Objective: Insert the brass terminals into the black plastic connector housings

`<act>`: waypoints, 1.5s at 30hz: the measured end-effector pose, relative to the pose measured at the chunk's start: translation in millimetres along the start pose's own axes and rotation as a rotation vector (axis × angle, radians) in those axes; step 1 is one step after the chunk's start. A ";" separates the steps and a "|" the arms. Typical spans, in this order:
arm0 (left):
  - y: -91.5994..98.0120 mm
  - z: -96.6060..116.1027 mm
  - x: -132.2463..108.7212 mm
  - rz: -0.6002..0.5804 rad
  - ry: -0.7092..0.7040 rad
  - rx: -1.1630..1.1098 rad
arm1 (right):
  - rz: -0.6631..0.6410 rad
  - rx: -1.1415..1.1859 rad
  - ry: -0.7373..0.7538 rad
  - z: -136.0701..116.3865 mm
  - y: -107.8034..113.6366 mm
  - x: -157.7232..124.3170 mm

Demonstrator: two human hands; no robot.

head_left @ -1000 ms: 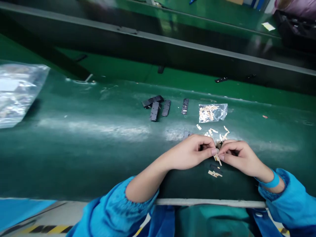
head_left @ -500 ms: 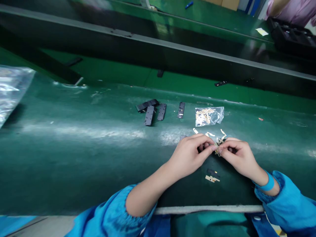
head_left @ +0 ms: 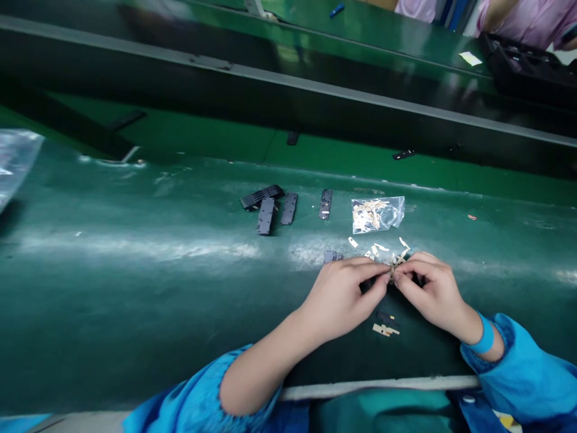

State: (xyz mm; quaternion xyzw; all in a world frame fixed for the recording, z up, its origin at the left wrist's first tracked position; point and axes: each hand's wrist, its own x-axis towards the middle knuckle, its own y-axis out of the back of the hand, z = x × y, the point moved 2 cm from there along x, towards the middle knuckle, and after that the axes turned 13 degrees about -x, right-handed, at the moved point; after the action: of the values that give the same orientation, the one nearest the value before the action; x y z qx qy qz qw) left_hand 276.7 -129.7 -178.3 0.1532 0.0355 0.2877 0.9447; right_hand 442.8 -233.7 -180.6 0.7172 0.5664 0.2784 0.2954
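Observation:
My left hand [head_left: 345, 291] and my right hand [head_left: 428, 288] meet fingertip to fingertip over the green belt [head_left: 135, 264], both pinched on a small dark part with pale gold metal contacts between them. Loose gold contacts [head_left: 378, 248] lie scattered just beyond my fingers. A gold piece [head_left: 384, 329] and a small black piece [head_left: 386, 316] rest on the belt below my hands. A small clear bag of contacts [head_left: 376, 214] lies a little farther back. Several black plastic strips [head_left: 270, 207] sit to the left of the bag.
A large clear plastic bag [head_left: 15, 162] lies at the far left edge. A grey rail [head_left: 315, 84] and a second green surface run across the back. Black trays [head_left: 527, 60] and another person's pink sleeve [head_left: 527, 21] are at the top right.
The view has drifted right and down, so the large bag has slid toward the left edge. My hands stay together, fingers working on the small part.

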 end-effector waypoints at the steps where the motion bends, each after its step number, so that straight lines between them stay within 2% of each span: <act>1: 0.0 0.2 0.1 -0.024 0.019 -0.010 | -0.005 0.005 0.011 -0.8 0.0 0.0; 11: -0.1 -0.3 0.3 -0.091 -0.015 0.083 | -0.032 -0.088 0.120 -6.5 2.3 1.2; 15: 3.5 -2.4 1.7 -0.049 0.012 0.094 | -0.041 -0.104 0.145 -7.6 3.8 1.1; 20: 10.9 -10.0 6.1 0.033 0.143 0.197 | -0.049 0.040 0.106 -6.2 8.0 3.0; 23: 11.4 -7.4 6.6 0.035 0.146 0.116 | -0.049 0.082 0.070 -5.1 9.7 4.4; 28: 5.2 5.3 4.3 -0.086 0.052 -0.067 | -0.071 0.047 0.085 -6.8 8.6 3.8; 34: 1.8 6.3 2.1 -0.206 -0.005 0.069 | -0.113 0.005 0.115 -8.6 5.9 2.3; 36: 3.0 3.3 1.7 -0.204 -0.008 0.122 | -0.130 0.000 0.108 -7.6 6.2 2.5; 42: 10.9 -5.5 4.2 -0.122 0.133 0.349 | -0.172 0.081 0.030 -3.0 12.2 5.9; 45: 9.6 -1.5 6.8 -0.175 0.184 0.144 | -0.220 0.144 -0.003 -3.2 14.1 7.1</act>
State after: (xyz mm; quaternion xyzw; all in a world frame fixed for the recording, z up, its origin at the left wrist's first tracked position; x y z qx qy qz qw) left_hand 277.0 -118.0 -176.7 0.1901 0.1558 0.2136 0.9455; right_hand 451.1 -229.0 -167.6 0.6704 0.6599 0.2018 0.2727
